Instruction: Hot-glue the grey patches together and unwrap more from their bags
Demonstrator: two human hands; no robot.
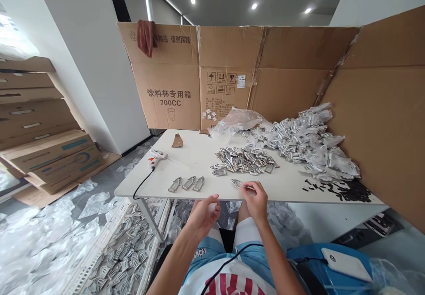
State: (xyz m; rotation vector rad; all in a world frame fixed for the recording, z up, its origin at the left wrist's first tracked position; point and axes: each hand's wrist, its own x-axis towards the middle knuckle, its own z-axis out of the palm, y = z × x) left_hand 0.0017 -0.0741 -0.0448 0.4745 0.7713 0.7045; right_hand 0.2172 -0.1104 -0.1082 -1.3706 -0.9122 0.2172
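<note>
My right hand (pixel 256 201) is at the table's front edge, its thumb and fingers closed on the near end of a small silver metal frame (pixel 236 183) with a pointed arch shape. My left hand (pixel 203 215) is curled just in front of the edge. Something whitish shows between its thumb and fingers, too hidden to name. To the left, three similar metal frames (pixel 188 183) lie in a row. Behind my right hand is a loose pile of these frames (pixel 244 160).
A glue gun (pixel 156 158) with a black cord lies at the table's left. Bagged frames (pixel 308 140) are heaped at the back right, near small black strips (pixel 352 191). Cardboard walls (pixel 229 49) enclose the back and right. A crate (pixel 78 268) of metal parts stands below left.
</note>
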